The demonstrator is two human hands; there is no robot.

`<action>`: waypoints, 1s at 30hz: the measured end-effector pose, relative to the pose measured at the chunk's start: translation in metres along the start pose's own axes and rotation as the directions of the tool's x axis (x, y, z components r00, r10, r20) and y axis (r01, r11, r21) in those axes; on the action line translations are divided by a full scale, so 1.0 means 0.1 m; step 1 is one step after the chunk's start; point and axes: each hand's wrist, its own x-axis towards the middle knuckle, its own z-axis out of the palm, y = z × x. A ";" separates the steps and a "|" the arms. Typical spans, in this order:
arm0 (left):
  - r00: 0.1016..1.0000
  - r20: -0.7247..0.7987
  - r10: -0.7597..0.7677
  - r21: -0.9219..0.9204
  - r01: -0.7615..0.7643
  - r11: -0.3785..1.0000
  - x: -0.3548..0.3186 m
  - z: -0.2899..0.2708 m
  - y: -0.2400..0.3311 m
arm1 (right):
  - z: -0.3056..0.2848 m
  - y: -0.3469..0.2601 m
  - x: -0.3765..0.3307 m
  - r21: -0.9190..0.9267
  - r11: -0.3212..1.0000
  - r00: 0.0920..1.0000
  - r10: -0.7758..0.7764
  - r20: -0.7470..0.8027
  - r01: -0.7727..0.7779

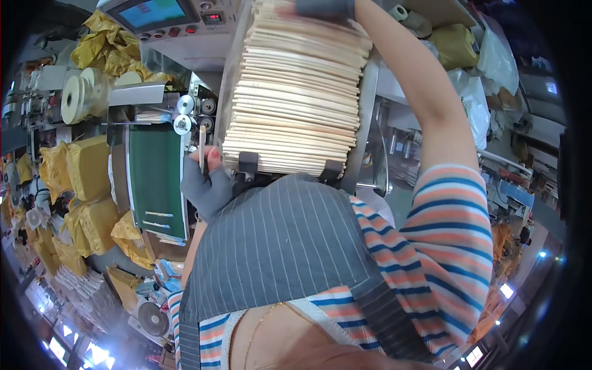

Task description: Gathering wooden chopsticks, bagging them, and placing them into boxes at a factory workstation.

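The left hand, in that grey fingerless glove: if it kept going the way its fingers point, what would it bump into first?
Probably the thin wooden stick its fingertips already pinch. Beyond that, the left hand points up the picture toward the small metal rollers above the green belt. Depth is hard to judge here.

A tall stack of pale wooden sticks (296, 92) fills the upper centre of the frame, lying flat and packed tight in a metal feeder chute, two black clips at its base. One single stick (202, 148) stands upright just left of the stack's foot.
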 end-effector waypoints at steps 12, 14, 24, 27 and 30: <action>0.997 -0.004 0.073 0.087 -0.072 0.994 0.00 -0.03 -0.05 | 0.93 -0.05 -0.17 -0.565 0.822 0.890 -0.200 -0.410 -0.075; 0.997 0.063 0.038 0.099 -0.044 0.994 0.00 -0.03 0.01 | 1.03 0.11 0.04 -0.647 0.731 0.826 -0.217 -0.520 -0.216; 0.987 0.016 0.163 0.089 -0.163 0.983 0.02 0.00 -0.09 | 1.03 -0.03 -0.45 -0.529 0.849 0.958 -0.164 -0.237 0.015; 0.994 -0.002 0.114 0.087 -0.113 0.990 -0.02 -0.02 -0.15 | 1.47 -0.10 -0.94 -0.616 0.777 0.950 -0.276 -0.148 0.130; 0.993 0.030 0.113 0.097 -0.115 0.989 0.00 -0.03 -0.10 | 1.82 -0.02 -1.22 -0.673 0.703 0.909 -0.402 -0.109 0.230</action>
